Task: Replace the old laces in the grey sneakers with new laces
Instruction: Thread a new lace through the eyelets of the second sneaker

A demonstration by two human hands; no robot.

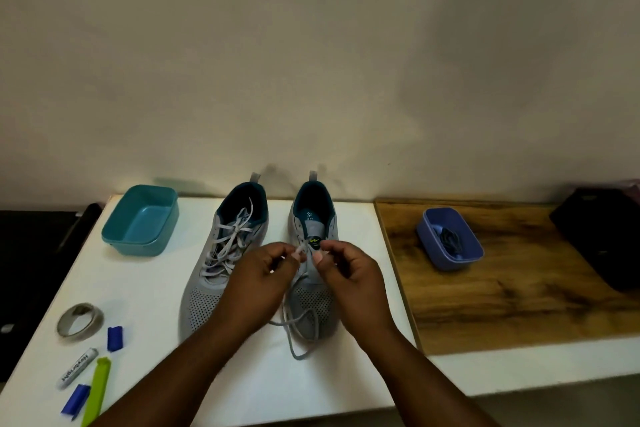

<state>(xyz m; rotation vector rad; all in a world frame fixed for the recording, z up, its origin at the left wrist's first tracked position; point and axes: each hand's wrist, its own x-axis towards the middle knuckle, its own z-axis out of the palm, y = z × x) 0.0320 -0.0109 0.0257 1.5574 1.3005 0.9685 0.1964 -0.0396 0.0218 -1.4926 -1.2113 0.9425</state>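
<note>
Both hands, left hand (pixel 258 282) and right hand (pixel 349 279), have a pinching grip on one grey lace (pixel 300 322) over the right sneaker (pixel 313 274); the left sneaker (pixel 225 260) is laced. Two tubs: teal tub (pixel 140 220) far left, blue tub (pixel 449 239) right.

A room in a home, by the look of it: a plain cream painted wall (pixel 311 62) rises right behind a white worktop (pixel 145 288), with a wood-grain board (pixel 502 295) laid over it at 3 o'clock. Household oddments sit about: 1 teal plastic tub (pixel 140 220) at 10 o'clock, 1 blue tub (pixel 449 238) on the board, a tape roll (pixel 80 320) and a white marker (pixel 77 368) at 8 o'clock. 2 grey sneakers (pixel 221 253) stand at the middle.
</note>
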